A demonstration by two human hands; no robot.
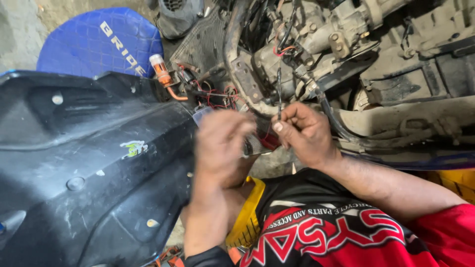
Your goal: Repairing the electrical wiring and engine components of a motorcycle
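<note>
Far left of both hands lay a blue quilted seat (94, 42), and below it a large black plastic panel (84, 163) filled the lower left, its edge running up to the left hand. Above and just left of the hands stood a small orange-and-clear cylinder (159, 69) on an orange tube; whether it held anything could not be told. Between it and the hands sat a tangle of red and black wires (217, 96). The left hand (220, 143) was blurred; its fingers were curled loosely toward a dark part with a red patch (264, 138) between the two hands, though whether it gripped that part could not be told. The right hand (302, 131), just beside the left, had its fingers closed, thumb and forefinger pinching a thin dark wire (279, 91) that rose straight up from the fingertips. Above the right hand was the greasy metal engine (307, 39), and a black hose (334, 121) curved down past its right side.
</note>
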